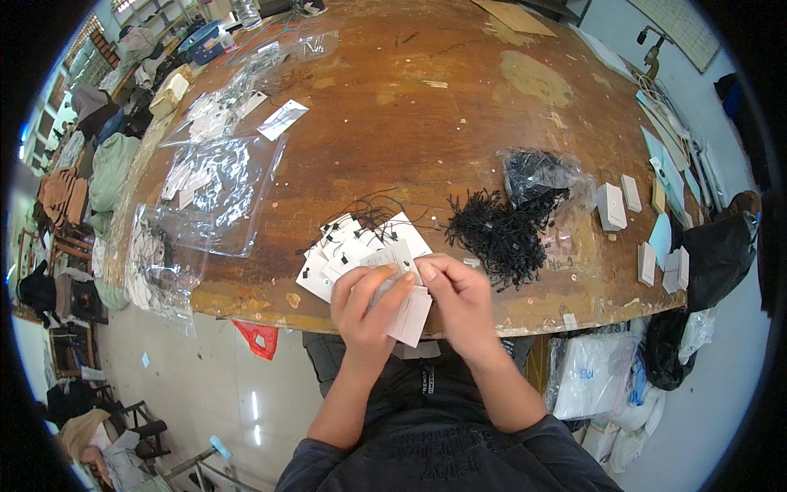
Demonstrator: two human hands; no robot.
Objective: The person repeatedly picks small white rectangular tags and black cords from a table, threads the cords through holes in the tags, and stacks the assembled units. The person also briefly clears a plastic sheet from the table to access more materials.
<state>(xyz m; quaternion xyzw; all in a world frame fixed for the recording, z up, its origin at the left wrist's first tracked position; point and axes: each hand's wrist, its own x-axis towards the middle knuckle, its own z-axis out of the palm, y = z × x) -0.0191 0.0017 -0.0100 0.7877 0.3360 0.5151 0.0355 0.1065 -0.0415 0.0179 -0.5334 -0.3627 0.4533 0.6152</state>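
Observation:
White hang tags [410, 318] are gripped between the thumb and fingers of my left hand [361, 310], just over the table's near edge. My right hand [461, 299] pinches at the upper right corner of these tags. What lies between its fingertips is too small to make out, perhaps a thin cord. Beneath and behind my hands spreads a pile of white tags [314, 277] with black cords [369, 215] and small black tabs on them. Right of the pile lies a tangled heap of black tag strings [496, 238].
A clear plastic bag [545, 176] holds more black strings. White boxes or card stacks [611, 207] stand at the right edge. Clear bags [225, 197] and loose tags [209, 119] cover the left side of the wooden table [393, 107]. Garments [115, 168] are heaped farther left.

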